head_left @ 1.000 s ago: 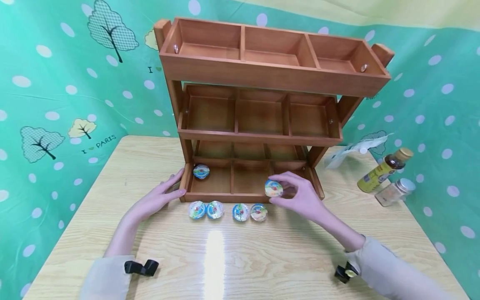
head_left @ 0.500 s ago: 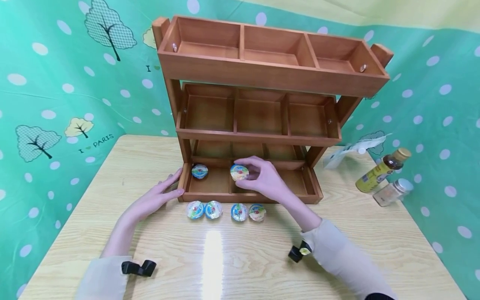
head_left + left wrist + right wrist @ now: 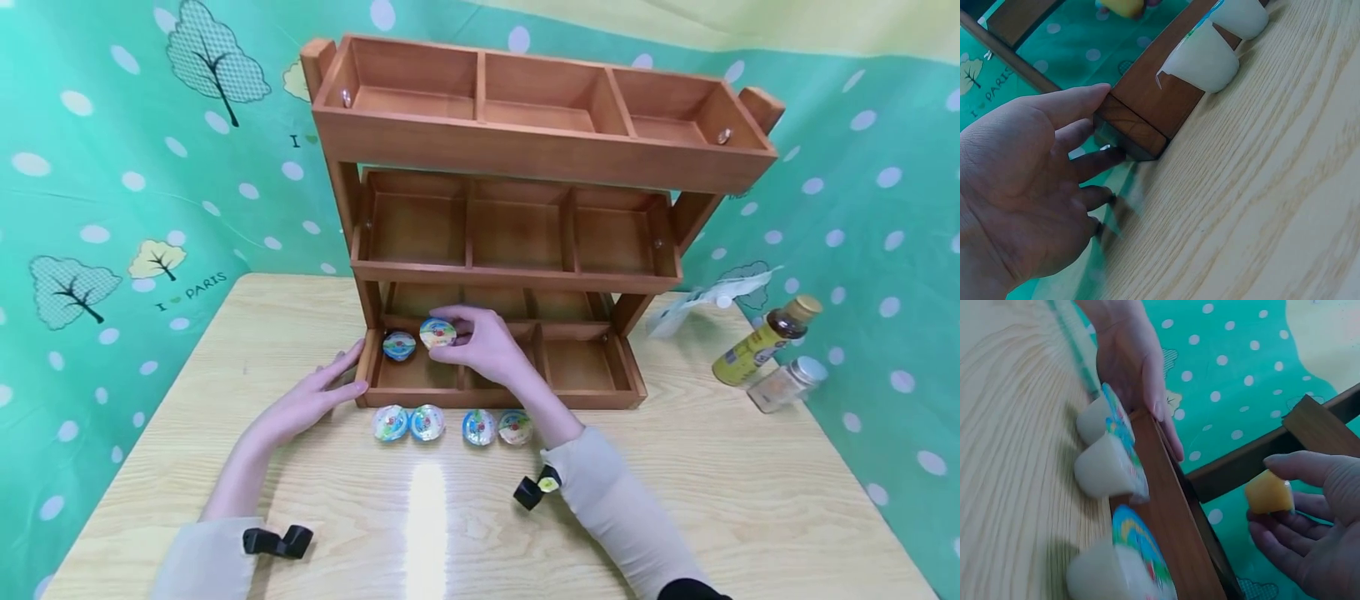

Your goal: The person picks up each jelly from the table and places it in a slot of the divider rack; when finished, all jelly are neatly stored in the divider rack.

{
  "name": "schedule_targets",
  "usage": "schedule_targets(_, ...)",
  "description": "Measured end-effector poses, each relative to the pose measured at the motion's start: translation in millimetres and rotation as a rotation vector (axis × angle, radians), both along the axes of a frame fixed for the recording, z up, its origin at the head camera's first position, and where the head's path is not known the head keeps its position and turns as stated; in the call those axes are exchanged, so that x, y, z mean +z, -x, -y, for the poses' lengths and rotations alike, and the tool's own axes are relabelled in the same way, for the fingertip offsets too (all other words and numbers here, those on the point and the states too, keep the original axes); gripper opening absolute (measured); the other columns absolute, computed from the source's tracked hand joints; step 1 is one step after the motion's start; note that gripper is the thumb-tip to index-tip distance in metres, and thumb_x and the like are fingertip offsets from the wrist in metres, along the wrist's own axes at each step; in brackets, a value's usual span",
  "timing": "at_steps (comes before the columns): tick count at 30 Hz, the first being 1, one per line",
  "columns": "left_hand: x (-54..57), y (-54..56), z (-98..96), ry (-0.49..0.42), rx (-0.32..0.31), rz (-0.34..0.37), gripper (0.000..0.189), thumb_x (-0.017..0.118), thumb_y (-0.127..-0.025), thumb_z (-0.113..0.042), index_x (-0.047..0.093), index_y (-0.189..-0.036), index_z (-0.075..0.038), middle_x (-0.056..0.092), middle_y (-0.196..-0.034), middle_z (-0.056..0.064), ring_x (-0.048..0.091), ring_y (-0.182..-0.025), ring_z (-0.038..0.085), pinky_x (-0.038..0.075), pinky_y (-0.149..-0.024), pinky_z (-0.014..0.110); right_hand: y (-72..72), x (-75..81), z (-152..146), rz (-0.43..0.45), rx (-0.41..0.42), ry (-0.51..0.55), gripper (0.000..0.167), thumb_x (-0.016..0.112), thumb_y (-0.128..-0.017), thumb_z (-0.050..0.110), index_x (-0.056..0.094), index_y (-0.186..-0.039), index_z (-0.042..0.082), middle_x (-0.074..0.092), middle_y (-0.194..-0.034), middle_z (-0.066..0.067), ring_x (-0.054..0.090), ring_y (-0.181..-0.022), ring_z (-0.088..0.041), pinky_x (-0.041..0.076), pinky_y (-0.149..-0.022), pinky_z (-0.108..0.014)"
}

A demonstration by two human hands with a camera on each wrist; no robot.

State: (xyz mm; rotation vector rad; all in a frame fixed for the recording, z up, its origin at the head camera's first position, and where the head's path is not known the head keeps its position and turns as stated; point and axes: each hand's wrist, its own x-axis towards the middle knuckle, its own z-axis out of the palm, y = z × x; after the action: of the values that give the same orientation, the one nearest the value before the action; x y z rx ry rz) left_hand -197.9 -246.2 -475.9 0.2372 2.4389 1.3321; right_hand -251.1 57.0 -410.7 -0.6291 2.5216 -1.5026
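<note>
My right hand (image 3: 487, 346) pinches a small jelly cup (image 3: 437, 332) between thumb and fingers, above the left compartment of the wooden rack's bottom tray (image 3: 555, 398). In the right wrist view the held cup's contents (image 3: 1269, 492) look yellow-orange. Another jelly cup (image 3: 399, 345) with a blue lid lies in that compartment, at its back left. My left hand (image 3: 311, 400) touches the left end of the bottom tray with extended fingers; the left wrist view shows its thumb and fingers against the wooden corner (image 3: 1138, 128). Several jelly cups (image 3: 427, 422) stand in a row before the tray.
The rack's upper tray (image 3: 540, 148) and middle tray (image 3: 517, 273) overhang the bottom one, each split into three compartments. At right on the table (image 3: 337, 483) lean a yellow-labelled bottle (image 3: 753, 350), a glass jar (image 3: 786, 385) and a pale plastic packet (image 3: 690, 310).
My right hand has carried the jelly cup leftward, from over the right part of the bottom tray to its left compartment. The left hand has stayed at the tray's left end.
</note>
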Motion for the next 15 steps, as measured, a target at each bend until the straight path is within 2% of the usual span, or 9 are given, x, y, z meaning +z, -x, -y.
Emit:
schedule_targets(3,-1.6,-0.4,-0.6,0.004,0.000,0.007,0.075,0.053,-0.104,-0.053,0.009,-0.164,-0.045,0.005,-0.176,0.005,-0.006,-0.158,0.052,0.002,-0.117,0.082,0.8,-4.1,7,-0.020,0.011,-0.043,0.051,0.086,-0.083,0.018,0.070,-0.131,0.017,0.074,-0.116,-0.004,0.068,-0.099,-0.017,0.058,-0.083,-0.028)
schedule_targets(7,-2.5,-2.2,0.1,-0.004,0.004,0.006,0.075,0.053,-0.104,-0.051,0.008,-0.165,-0.042,0.004,-0.176,0.008,-0.007,-0.158,0.053,0.002,-0.117,0.083,1.0,-9.4,12,-0.044,0.019,-0.087,0.050,0.086,-0.083,0.017,0.070,-0.131,0.017,0.071,-0.124,-0.004,0.068,-0.103,-0.017,0.059,-0.089,-0.031)
schedule_targets(11,-2.3,-2.2,-0.5,-0.010,-0.002,0.002,0.075,0.052,-0.105,-0.051,0.010,-0.165,-0.039,0.004,-0.176,0.009,-0.008,-0.158,0.052,-0.001,-0.117,0.082,0.0,-13.1,13,-0.048,0.005,-0.108,0.050,0.087,-0.082,0.016,0.071,-0.130,0.016,0.070,-0.124,-0.005,0.069,-0.106,-0.019,0.060,-0.091,-0.035)
schedule_targets(15,-0.3,-1.5,-1.1,-0.011,0.001,0.009,0.076,0.053,-0.104,-0.052,0.009,-0.165,-0.041,0.004,-0.176,0.009,-0.008,-0.158,0.052,0.000,-0.117,0.082,-0.2,-16.4,13,-0.089,0.013,-0.151,0.050,0.088,-0.082,0.018,0.071,-0.129,0.015,0.069,-0.123,-0.006,0.067,-0.104,-0.018,0.059,-0.090,-0.033)
